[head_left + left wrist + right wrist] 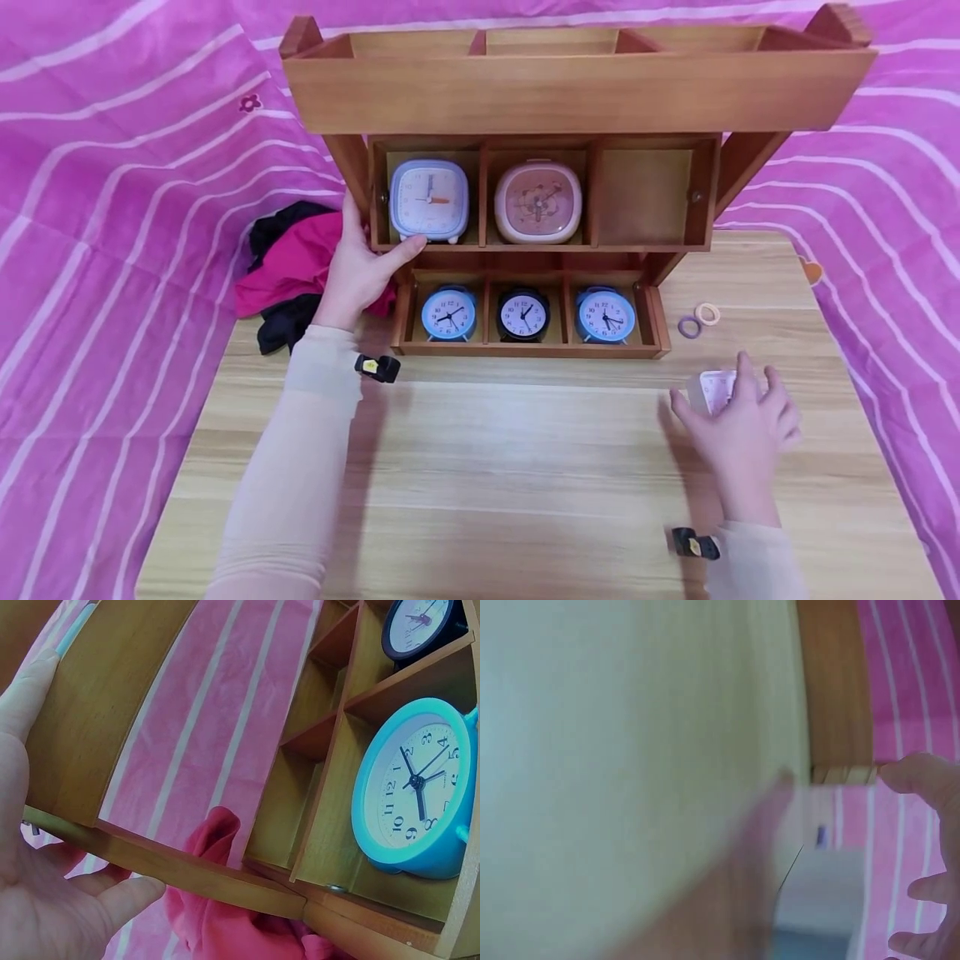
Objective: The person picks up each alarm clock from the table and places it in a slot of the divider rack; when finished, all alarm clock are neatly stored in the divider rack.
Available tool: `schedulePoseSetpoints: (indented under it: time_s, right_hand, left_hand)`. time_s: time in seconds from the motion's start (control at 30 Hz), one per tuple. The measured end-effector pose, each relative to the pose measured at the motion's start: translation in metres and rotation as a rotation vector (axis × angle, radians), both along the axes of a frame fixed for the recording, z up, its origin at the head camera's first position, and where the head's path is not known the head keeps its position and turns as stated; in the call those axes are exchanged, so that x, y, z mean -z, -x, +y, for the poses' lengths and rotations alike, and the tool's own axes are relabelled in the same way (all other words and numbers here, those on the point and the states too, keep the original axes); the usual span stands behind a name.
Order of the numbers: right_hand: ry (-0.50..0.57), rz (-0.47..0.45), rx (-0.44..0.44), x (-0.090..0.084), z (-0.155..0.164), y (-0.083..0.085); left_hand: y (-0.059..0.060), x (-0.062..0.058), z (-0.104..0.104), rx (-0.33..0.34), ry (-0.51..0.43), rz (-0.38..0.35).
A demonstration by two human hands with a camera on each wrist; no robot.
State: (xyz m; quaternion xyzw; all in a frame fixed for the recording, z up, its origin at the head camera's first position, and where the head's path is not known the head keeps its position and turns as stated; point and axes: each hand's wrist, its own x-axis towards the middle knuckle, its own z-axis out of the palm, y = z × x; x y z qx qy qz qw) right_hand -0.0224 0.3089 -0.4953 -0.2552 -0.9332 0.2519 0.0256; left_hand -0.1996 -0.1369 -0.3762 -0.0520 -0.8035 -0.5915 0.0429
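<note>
Two hands are at work as I watch. My left hand rests against the left end of the wooden shelf, fingers straight, thumb under the lavender square clock in the middle tier's left compartment. At 3 o'clock of that clock sits a pink square clock; the compartment beyond it holds nothing. The bottom tier carries a blue round clock, a black round clock and another blue round clock. My right hand curls around a small white clock on the surface, at 4 o'clock of the shelf. Two hair rings lie just at 12 o'clock of that hand. Crumpled clothes lie at 9 o'clock of the shelf.
</note>
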Motion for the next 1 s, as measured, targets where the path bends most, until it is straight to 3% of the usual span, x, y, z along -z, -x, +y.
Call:
schedulePoseSetpoints:
  time_s: [0.2,0.43,0.7,1.0]
  right_hand:
    - [0.075,-0.092,0.061,0.014,0.016,-0.017]
    - [0.121,-0.062,0.078,0.019,0.026,-0.024]
    - [0.133,-0.073,0.118,0.021,0.027,-0.021]
    - [0.132,0.008,0.136,0.018,0.026,-0.018]
  left_hand:
    - [-0.001,0.000,-0.002,-0.014,0.042,-0.034]
    - [0.000,0.000,-0.001,-0.005,0.012,-0.010]
    - [0.000,0.001,-0.003,-0.006,0.013,-0.009]
    - [0.000,0.000,0.000,-0.001,0.005,0.000]
